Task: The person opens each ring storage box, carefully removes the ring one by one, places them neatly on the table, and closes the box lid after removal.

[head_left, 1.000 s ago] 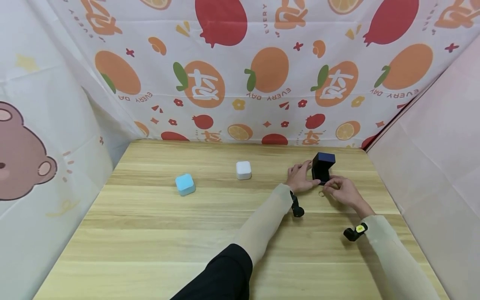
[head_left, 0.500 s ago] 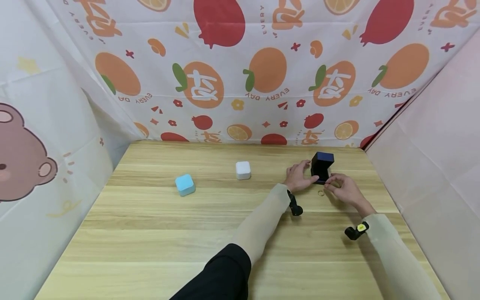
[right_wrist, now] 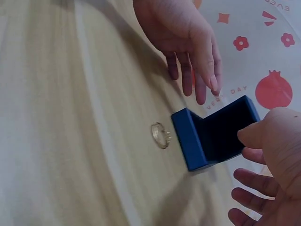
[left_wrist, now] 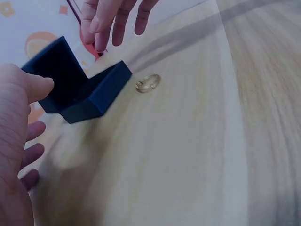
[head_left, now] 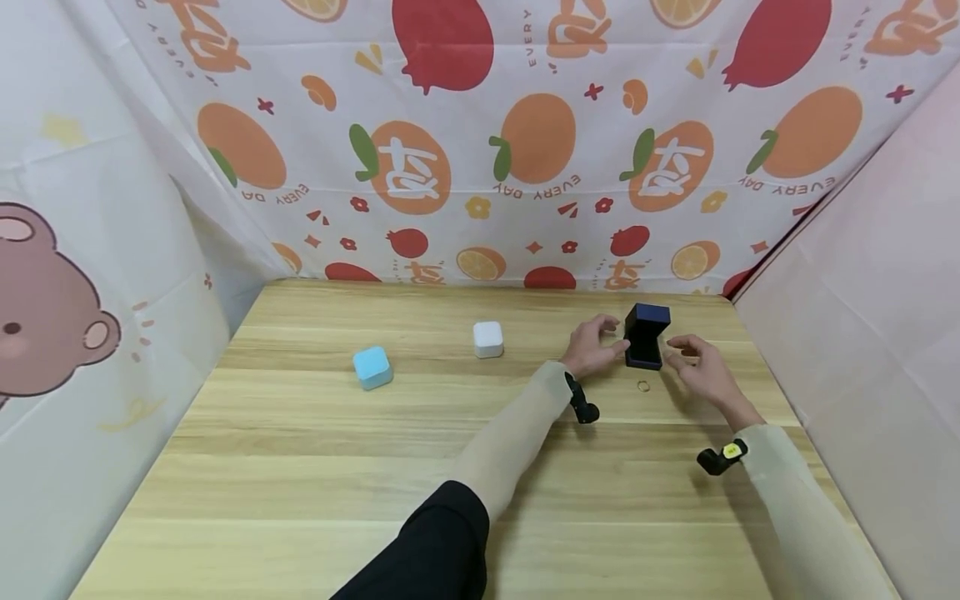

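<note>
A dark blue ring box (head_left: 647, 335) stands on the table with its lid raised. In front of it lies a thin gold-coloured ring (head_left: 642, 386), seen larger in the left wrist view as a ring (left_wrist: 148, 83) with a raised setting. My left hand (head_left: 591, 346) is at the box's left side, fingers loosely bent and thumb close to the box. To the right of the box, my right hand (head_left: 703, 371) hovers with parted, relaxed fingers. Nothing shows between the fingers of either hand. The inside of the box (right_wrist: 214, 136) looks dark.
A white rounded block (head_left: 488, 340) and a light blue block (head_left: 372, 367) sit farther left on the wooden table (head_left: 360, 483). A fruit-patterned cloth (head_left: 480, 150) hangs along the back edge, and a pale cloth (head_left: 877, 275) closes the right side.
Both hands have drawn back from the box, the left one leftward and the right one rightward, and their fingers have loosened. The box and ring stay in place.
</note>
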Motion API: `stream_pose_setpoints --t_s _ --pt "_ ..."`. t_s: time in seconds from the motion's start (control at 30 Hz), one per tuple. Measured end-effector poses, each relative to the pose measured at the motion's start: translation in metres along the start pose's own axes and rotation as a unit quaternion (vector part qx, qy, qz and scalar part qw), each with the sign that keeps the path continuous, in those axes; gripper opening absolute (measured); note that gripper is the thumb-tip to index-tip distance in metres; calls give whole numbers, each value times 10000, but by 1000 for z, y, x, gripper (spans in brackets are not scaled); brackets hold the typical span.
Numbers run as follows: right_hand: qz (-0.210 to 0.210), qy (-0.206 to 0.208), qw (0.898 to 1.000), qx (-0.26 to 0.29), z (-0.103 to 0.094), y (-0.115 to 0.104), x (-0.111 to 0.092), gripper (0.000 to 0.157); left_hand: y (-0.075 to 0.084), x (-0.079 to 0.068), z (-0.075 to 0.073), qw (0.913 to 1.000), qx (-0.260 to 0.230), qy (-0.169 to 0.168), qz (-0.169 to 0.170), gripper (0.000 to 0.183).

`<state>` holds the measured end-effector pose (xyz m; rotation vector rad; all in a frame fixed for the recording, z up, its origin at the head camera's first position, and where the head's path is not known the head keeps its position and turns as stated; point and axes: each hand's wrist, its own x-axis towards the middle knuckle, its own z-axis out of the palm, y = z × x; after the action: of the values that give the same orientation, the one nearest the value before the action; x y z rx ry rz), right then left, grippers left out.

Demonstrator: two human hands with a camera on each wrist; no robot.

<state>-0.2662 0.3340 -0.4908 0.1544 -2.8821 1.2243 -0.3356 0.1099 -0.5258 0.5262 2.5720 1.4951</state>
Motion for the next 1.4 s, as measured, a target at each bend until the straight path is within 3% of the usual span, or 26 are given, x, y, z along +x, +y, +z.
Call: stream_pose_setpoints --t_s 0.37,0.67,0.8,0.97,1.13,1.4 --pt "-164 538 9983 -183 -17 -17 15 46 21 1 -28 9998 39 166 114 49" --pt "-390 863 9954 -123 -37 -41 29 45 35 4 -68 9979 -2 366 534 50" --pt "-321 877 9955 -162 -43 -54 41 51 40 4 -89 9964 266 451 668 50" --pt "-167 734 9970 -177 -47 -70 52 57 39 3 -114 9929 782 565 690 53" --pt "-272 646 9975 -100 -45 -81 63 54 32 -1 -134 9909 1018 562 679 52" --pt "-563 586 9965 -208 -37 -100 76 48 23 -10 -161 9898 954 564 900 50"
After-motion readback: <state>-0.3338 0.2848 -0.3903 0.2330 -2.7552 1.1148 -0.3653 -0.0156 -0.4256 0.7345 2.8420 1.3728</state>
